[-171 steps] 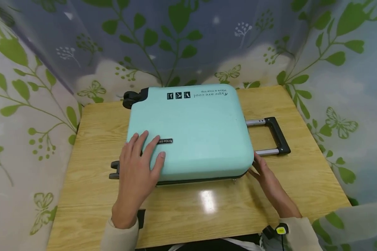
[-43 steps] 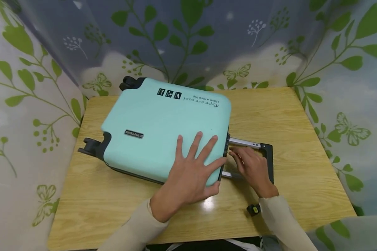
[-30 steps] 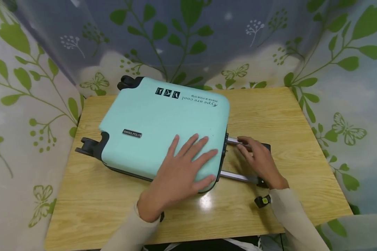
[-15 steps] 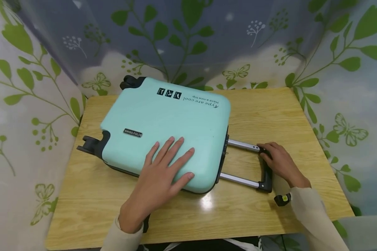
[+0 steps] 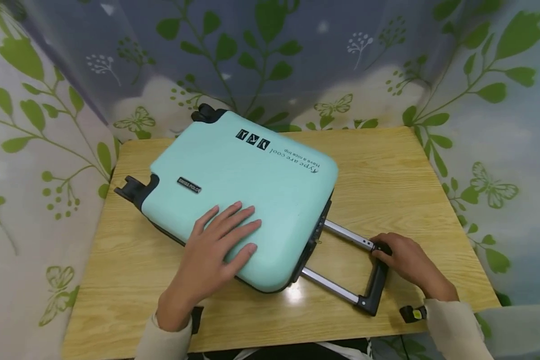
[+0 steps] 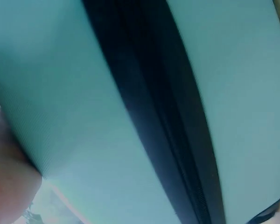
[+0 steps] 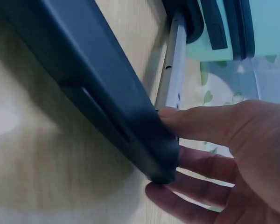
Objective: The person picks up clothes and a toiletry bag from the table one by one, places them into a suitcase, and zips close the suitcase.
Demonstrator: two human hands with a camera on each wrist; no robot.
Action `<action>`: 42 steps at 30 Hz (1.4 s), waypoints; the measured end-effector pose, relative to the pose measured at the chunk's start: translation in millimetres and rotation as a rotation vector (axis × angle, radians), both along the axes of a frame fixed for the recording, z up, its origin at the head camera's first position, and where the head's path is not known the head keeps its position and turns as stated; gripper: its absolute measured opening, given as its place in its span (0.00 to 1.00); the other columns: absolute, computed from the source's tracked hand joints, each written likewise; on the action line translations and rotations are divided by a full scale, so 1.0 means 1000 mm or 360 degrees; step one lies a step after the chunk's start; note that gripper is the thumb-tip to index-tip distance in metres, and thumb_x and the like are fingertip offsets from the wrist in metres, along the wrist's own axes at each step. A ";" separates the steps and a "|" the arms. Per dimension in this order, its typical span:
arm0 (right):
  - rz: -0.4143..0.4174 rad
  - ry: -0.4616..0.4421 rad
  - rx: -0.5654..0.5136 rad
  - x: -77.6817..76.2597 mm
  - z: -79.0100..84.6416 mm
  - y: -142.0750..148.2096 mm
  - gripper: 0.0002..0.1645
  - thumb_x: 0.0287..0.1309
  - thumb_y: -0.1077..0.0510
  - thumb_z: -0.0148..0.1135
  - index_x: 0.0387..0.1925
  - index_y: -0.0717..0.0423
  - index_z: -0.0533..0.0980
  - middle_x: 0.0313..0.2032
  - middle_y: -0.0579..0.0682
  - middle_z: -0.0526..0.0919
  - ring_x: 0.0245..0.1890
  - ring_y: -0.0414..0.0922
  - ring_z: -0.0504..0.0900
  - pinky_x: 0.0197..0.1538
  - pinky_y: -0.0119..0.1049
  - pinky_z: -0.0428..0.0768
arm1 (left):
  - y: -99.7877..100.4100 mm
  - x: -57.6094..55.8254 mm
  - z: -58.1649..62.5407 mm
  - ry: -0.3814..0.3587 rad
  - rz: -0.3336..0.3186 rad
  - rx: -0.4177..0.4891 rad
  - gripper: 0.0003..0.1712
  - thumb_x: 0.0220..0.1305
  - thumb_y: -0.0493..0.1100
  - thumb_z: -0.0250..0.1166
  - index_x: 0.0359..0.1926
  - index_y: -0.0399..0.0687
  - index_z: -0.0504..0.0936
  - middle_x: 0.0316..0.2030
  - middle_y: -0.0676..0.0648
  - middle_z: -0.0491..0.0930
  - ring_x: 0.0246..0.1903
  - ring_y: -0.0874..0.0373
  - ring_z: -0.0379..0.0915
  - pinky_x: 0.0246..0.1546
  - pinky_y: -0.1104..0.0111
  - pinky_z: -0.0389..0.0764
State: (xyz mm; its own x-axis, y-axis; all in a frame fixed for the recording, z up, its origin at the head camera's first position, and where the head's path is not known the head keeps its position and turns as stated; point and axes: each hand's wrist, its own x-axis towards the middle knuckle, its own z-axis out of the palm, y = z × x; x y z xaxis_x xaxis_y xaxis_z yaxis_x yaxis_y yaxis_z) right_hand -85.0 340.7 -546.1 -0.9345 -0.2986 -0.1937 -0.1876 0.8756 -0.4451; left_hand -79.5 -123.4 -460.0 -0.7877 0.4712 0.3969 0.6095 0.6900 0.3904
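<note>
A mint-green hard-shell suitcase (image 5: pixel 252 185) lies flat and askew on the table, its wheels toward the far left. My left hand (image 5: pixel 216 250) rests on its top with fingers straight. The pull-out handle (image 5: pixel 375 285) extends to the right on two metal rods. At the handle's far corner my right hand (image 5: pixel 407 260) grips the black bar. In the right wrist view the thumb and fingers of the right hand (image 7: pixel 214 154) pinch the end of the handle (image 7: pixel 102 84). The left wrist view shows the suitcase's side and dark zipper band (image 6: pixel 154 107) close up.
The wooden table (image 5: pixel 117 300) carries the suitcase. Curtains (image 5: pixel 270 60) with leaf prints stand behind it and at both sides. A black suitcase wheel (image 5: pixel 130 189) juts out over the table at the left.
My right hand has gone from the suitcase's lock side to the handle's corner. The suitcase has turned, its handle end swinging toward me. My left hand has slid left on the lid.
</note>
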 end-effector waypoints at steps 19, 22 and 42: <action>0.0053 -0.0375 -0.0139 0.052 0.006 -0.045 0.11 0.67 0.51 0.76 0.44 0.52 0.87 0.36 0.43 0.92 0.35 0.40 0.89 0.36 0.36 0.84 | -0.038 -0.009 -0.009 0.0092 0.0179 0.0304 0.22 0.74 0.41 0.66 0.66 0.50 0.88 0.72 0.46 0.81 0.77 0.42 0.68 0.80 0.36 0.52; 0.0052 -0.0427 -0.0171 0.048 0.010 -0.047 0.13 0.71 0.49 0.73 0.47 0.53 0.86 0.37 0.45 0.93 0.36 0.40 0.90 0.37 0.38 0.86 | -0.041 -0.006 -0.010 0.0053 0.0230 0.0334 0.22 0.74 0.41 0.65 0.65 0.50 0.88 0.73 0.45 0.80 0.79 0.41 0.65 0.80 0.34 0.49; 0.0072 0.0384 -0.1008 -0.067 0.065 -0.098 0.34 0.86 0.60 0.51 0.86 0.49 0.60 0.84 0.55 0.60 0.80 0.63 0.67 0.71 0.68 0.74 | -0.042 0.039 -0.018 -0.0660 0.0753 0.0981 0.35 0.81 0.41 0.62 0.84 0.50 0.65 0.89 0.47 0.29 0.87 0.40 0.28 0.80 0.30 0.47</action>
